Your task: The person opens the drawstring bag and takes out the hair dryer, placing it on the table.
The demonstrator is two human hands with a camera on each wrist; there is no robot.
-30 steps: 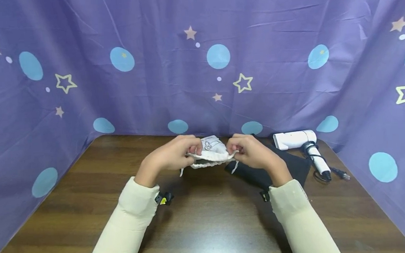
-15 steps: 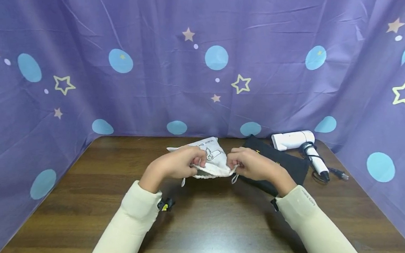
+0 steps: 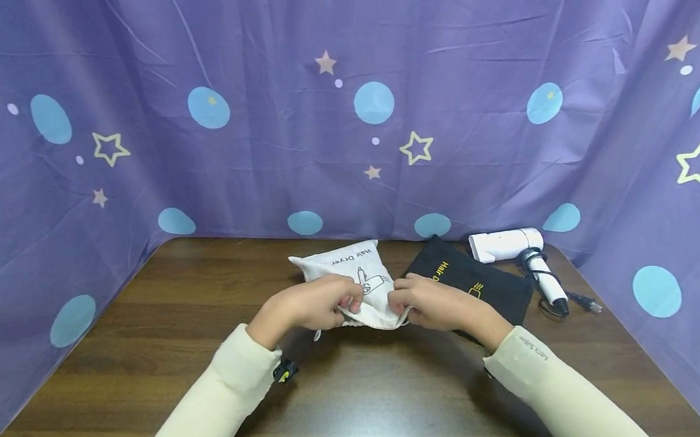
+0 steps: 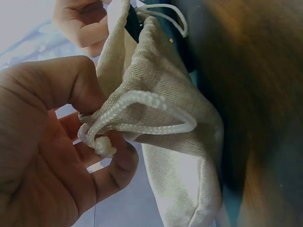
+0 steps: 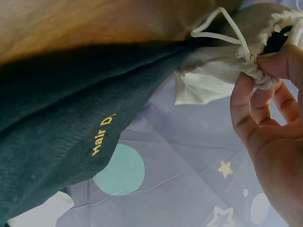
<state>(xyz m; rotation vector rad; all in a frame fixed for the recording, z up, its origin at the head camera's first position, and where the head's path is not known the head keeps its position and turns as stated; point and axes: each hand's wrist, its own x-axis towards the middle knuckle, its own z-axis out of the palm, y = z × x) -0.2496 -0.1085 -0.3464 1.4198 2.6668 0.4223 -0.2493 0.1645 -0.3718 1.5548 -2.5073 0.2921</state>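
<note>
A white drawstring bag (image 3: 343,259) printed "Hair Dryer" lies toward the back middle of the table, its mouth facing me. My left hand (image 3: 310,305) pinches the left side of that mouth between thumb and fingers. On the opposite side, my right hand (image 3: 433,302) pinches the gathered rim. In the left wrist view a knotted white drawcord (image 4: 151,101) loops out beside my left thumb and fingers. Another cord loop (image 5: 222,30) stands out near my right fingers in the right wrist view. The mouth is partly open between the hands, with a dark gap inside.
Behind my right hand lies a flat black bag (image 3: 462,275) with yellow "Hair Dryer" lettering. At the back right rests a white hair dryer (image 3: 506,244), its black cord (image 3: 534,255) wound round the handle. A purple curtain (image 3: 295,147) closes off the table's (image 3: 181,341) back and sides.
Both hands have come down and toward me with the white bag's mouth between them. The bag now lies flatter, its printed face turned up and more of it in sight.
</note>
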